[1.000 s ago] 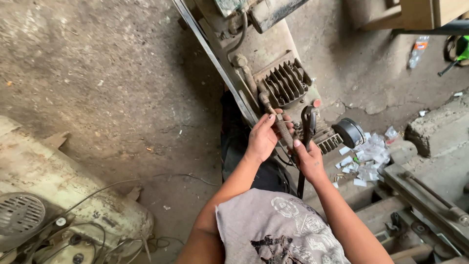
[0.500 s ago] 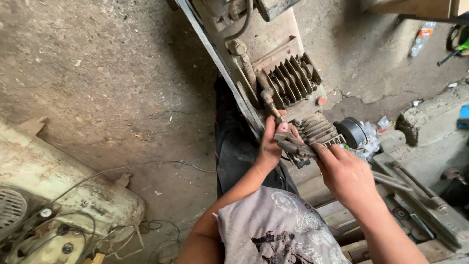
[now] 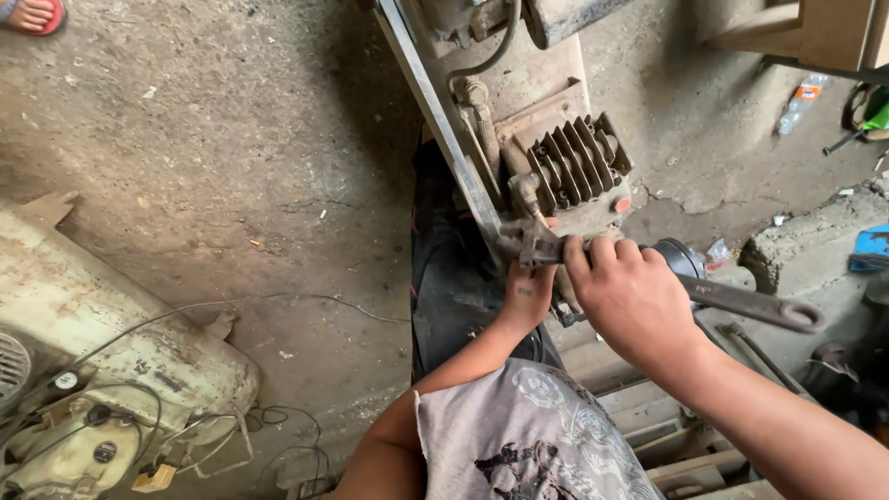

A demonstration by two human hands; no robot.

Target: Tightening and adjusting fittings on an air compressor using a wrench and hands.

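My right hand [image 3: 634, 301] is closed around the handle of a rusty adjustable wrench [image 3: 750, 304]. The wrench's jaw [image 3: 537, 248] sits on a brass fitting at the base of a dirty finned compressor block [image 3: 579, 167]. My left hand [image 3: 528, 292] rests below the jaw, against the fitting and the wrench head, its fingers mostly hidden behind them. The wrench handle runs out to the right, with a hole at its far end. A braided hose [image 3: 482, 120] rises from the fittings up the metal frame [image 3: 435, 111].
An old cream-coloured machine housing [image 3: 102, 361] with loose wires lies at the lower left on the concrete floor [image 3: 231, 139]. Metal rails and scrap [image 3: 648, 417] lie below my arms. A plastic bottle [image 3: 801, 102] lies at the upper right, a foot in a sandal [image 3: 32, 14] at the top left.
The wrench has swung from nearly upright to lying sideways, handle pointing right. My right hand has shifted onto the handle near the jaw, and the camera has moved closer.
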